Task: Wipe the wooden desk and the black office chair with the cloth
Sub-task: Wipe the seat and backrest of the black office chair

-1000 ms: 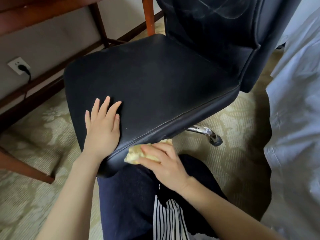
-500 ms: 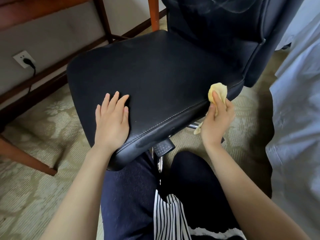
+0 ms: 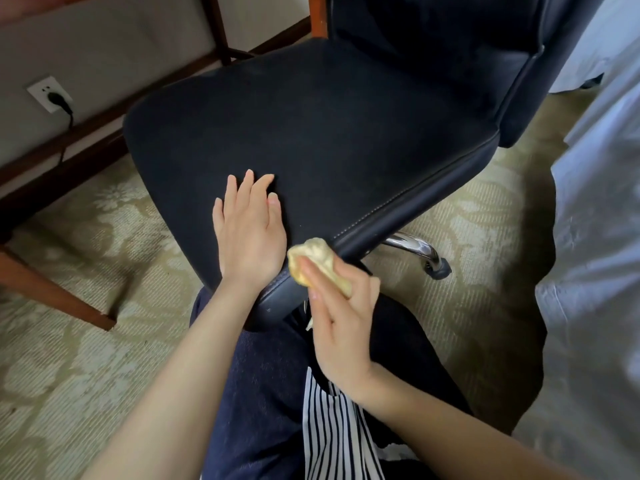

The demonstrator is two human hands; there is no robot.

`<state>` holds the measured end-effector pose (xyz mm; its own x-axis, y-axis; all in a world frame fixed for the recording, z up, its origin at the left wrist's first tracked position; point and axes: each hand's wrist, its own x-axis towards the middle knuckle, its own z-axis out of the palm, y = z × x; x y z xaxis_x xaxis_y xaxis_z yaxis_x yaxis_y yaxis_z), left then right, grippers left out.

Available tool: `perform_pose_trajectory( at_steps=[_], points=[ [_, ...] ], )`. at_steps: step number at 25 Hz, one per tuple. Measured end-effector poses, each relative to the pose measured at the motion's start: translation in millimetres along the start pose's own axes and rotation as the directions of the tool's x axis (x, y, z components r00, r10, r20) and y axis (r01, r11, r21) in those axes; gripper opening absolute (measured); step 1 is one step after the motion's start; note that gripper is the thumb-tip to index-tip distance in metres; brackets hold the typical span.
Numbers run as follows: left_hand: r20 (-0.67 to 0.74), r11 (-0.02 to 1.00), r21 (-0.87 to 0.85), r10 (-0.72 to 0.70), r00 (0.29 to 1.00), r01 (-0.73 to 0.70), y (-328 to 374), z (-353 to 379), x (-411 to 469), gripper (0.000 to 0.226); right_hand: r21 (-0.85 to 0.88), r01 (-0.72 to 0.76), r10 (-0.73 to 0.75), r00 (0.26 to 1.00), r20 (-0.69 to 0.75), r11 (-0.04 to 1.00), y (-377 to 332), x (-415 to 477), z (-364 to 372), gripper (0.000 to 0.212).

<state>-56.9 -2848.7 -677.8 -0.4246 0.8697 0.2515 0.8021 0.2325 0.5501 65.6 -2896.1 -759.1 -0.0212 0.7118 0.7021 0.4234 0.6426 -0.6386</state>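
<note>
Shift: our right hand [image 3: 341, 320] and its cloth [image 3: 317, 261] are now at the seat's near corner, back from the far end of the side edge where they were half a second ago.
Right hand: we grip the crumpled, pale-yellow cloth between thumb and fingers and hold it against the rounded rim of the black office chair [image 3: 329, 133].
Left hand [image 3: 249, 230]: palm down, fingers straight, flat on the smooth, leather-like seat just beside the cloth.
Chair: broad padded cushion with a stitched seam along its side; a curved chrome leg [image 3: 415, 247] shows beneath.
Wooden desk [image 3: 59, 296]: reddish square legs and rails stand left of the chair.
Carpet [image 3: 86, 358]: ribbed beige weave with a pale floral pattern.
Wall socket [image 3: 48, 95]: white plate, black plug.
Sheet [image 3: 595, 237]: wrinkled white fabric at right.
</note>
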Motion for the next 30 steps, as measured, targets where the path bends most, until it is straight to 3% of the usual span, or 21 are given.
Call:
perform_pose_trajectory(
  at_steps=[4,7,11,13,16,18,20,22,24,28,30],
  points=[
    [-0.005,0.989,-0.146,-0.04,0.999,0.039,15,7,-8,0.041,0.018,0.211,-0.212,0.976,0.044,0.977,15,-9,-13,0.03],
    [0.022,0.979,-0.199,-0.043,0.999,0.046,31,14,-16,0.042,-0.014,0.274,-0.272,0.958,0.096,0.962,35,3,-36,0.028],
    [0.075,0.963,-0.268,-0.018,0.997,0.038,58,27,-26,0.041,-0.091,0.358,-0.34,0.925,0.168,0.929,58,26,-75,0.043],
    [0.098,0.961,-0.276,0.024,0.995,0.004,73,34,-33,0.041,-0.161,0.29,-0.265,0.951,0.16,0.943,72,46,-92,0.034],
    [0.195,0.926,-0.377,0.079,0.978,0.001,97,43,-36,0.041,-0.329,-0.006,0.044,0.993,0.109,0.944,91,87,-111,0.032],
    [0.288,0.871,-0.489,0.107,0.952,0.051,111,44,-34,0.041,-0.44,-0.139,0.21,0.971,0.117,0.887,100,117,-117,0.032],
    [0.386,0.75,-0.64,0.124,0.914,0.168,120,38,-33,0.039,-0.529,-0.193,0.315,0.938,0.148,0.826,102,145,-119,0.033],
    [0.413,0.63,-0.742,0.16,0.896,0.229,122,29,-30,0.038,-0.635,-0.16,0.359,0.912,0.198,0.756,99,167,-119,0.034],
    [0.319,0.626,-0.762,0.146,0.936,0.162,116,18,-24,0.036,-0.741,-0.087,0.371,0.9,0.227,0.665,90,178,-115,0.034],
    [0.071,0.773,-0.635,0.06,0.996,-0.001,73,-2,-3,0.034,-0.852,0.091,0.318,0.903,0.289,0.516,49,170,-95,0.032],
    [0.002,0.873,-0.487,0.035,0.999,-0.03,40,-7,5,0.036,-0.809,0.132,0.296,0.887,0.355,0.573,23,160,-74,0.029]
  ],
)
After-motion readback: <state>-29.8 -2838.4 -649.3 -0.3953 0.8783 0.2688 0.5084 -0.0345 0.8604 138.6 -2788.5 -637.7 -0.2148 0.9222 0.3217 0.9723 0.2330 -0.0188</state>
